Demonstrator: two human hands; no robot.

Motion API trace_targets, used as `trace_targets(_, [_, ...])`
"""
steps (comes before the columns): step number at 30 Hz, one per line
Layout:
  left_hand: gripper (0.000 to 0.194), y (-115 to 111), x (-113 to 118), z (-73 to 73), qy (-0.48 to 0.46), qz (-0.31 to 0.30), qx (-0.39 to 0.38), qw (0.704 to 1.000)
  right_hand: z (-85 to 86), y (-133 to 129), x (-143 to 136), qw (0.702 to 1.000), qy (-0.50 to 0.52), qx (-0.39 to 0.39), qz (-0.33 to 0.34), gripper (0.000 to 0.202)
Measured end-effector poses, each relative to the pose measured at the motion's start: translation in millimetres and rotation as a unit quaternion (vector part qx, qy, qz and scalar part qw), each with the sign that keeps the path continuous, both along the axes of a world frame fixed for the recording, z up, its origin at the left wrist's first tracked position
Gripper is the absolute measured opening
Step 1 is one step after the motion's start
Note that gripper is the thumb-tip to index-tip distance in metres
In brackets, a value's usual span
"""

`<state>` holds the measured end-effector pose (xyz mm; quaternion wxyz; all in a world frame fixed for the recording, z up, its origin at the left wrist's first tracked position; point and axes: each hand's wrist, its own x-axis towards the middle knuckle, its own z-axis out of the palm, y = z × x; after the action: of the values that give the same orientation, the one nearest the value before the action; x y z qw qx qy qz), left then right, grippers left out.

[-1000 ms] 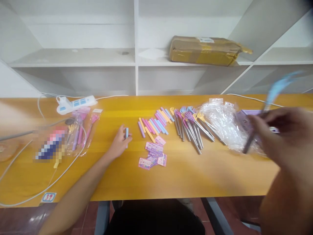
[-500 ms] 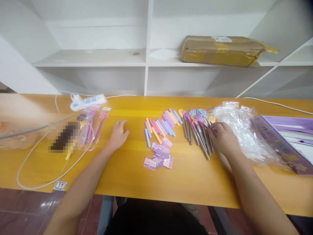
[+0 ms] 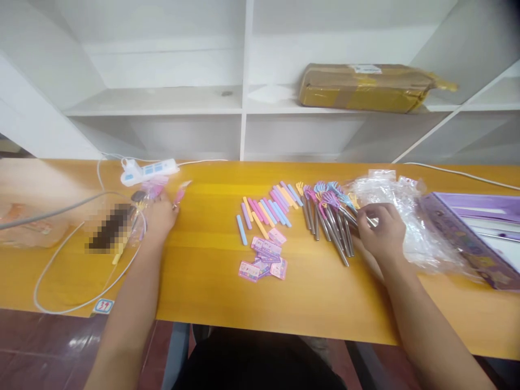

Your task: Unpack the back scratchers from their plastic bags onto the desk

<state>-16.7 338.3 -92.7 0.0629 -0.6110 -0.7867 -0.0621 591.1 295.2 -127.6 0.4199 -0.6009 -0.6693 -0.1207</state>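
Observation:
My left hand lies over the clear-bagged back scratchers at the left, touching one with a pink head. Motion smears its fingers, so its grip is unclear. My right hand pinches the metal rod of a back scratcher with a blue claw head, its rod slanting up toward my fingers. Beside it lies a bunch of back scratchers with coloured claw heads and steel rods. Several pastel handle sleeves lie in rows at the middle. In front of them is a loose pile of printed cards.
A heap of clear plastic bags is right of my right hand, by a purple box. Behind my left hand is a power strip; a white cable loops nearby. A taped carton rests on the shelf.
My left hand has moved left onto the bagged back scratchers, and the pink-headed one has shifted slightly right. My right hand has drawn the blue-headed back scratcher a little to the right.

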Motion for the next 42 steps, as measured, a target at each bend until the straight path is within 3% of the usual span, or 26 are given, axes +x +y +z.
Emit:
trace_targets(3, [0.055,-4,14,10.2,-0.078,-0.024,-0.004,0.997,14.1,-1,-13,0.998,0.015,0.055,0.022,0.013])
trace_targets(5, [0.046,-14,32,19.7,-0.21,-0.06,-0.026,0.975,29.1,-5,-32,0.997,0.027,0.041,0.061,0.013])
trace_targets(6, [0.043,-21,44,24.2,-0.297,-0.093,-0.053,0.949,37.4,-9,-46,0.995,0.039,0.011,0.091,0.013])
trace_targets(8, [0.047,-40,72,30.6,-0.46,-0.175,-0.135,0.86,53.0,-19,-81,0.977,0.078,-0.102,0.17,0.015])
trace_targets(11, [0.061,-70,115,31.4,-0.554,-0.259,-0.261,0.747,63.7,-39,-145,0.899,0.162,-0.281,0.294,0.041])
trace_targets(12, [0.061,-79,128,29.6,-0.564,-0.282,-0.288,0.721,62.4,-46,-165,0.87,0.188,-0.314,0.33,0.048])
trace_targets(14, [0.062,-92,145,24.0,-0.573,-0.319,-0.339,0.675,53.6,-56,-196,0.837,0.238,-0.333,0.363,0.041])
trace_targets(17, [0.067,-100,155,14.2,-0.595,-0.334,-0.397,0.614,34.2,-67,-218,0.843,0.277,-0.313,0.337,0.022])
trace_targets(22, [0.076,-99,152,2.4,-0.644,-0.308,-0.444,0.541,18.5,-74,-211,0.829,0.329,-0.289,0.346,0.026])
trace_targets(28, [0.083,-96,151,0.2,-0.663,-0.288,-0.467,0.509,14.2,-71,-203,0.831,0.332,-0.277,0.35,0.029])
trace_targets(32, [0.087,-97,151,4.6,-0.673,-0.286,-0.468,0.496,8.7,-60,-196,0.87,0.297,-0.211,0.333,0.024])
trace_targets(36, [0.091,-97,150,4.8,-0.667,-0.29,-0.469,0.501,16.6,-55,-187,0.921,0.16,-0.082,0.347,0.031])
trace_targets(39, [0.093,-95,149,0.2,-0.654,-0.291,-0.468,0.519,24.7,-61,-188,0.929,0.104,-0.021,0.355,0.036])
trace_targets(42, [0.094,-94,148,-5.5,-0.651,-0.292,-0.463,0.527,23.6,-67,-197,0.932,0.084,-0.02,0.352,0.063])
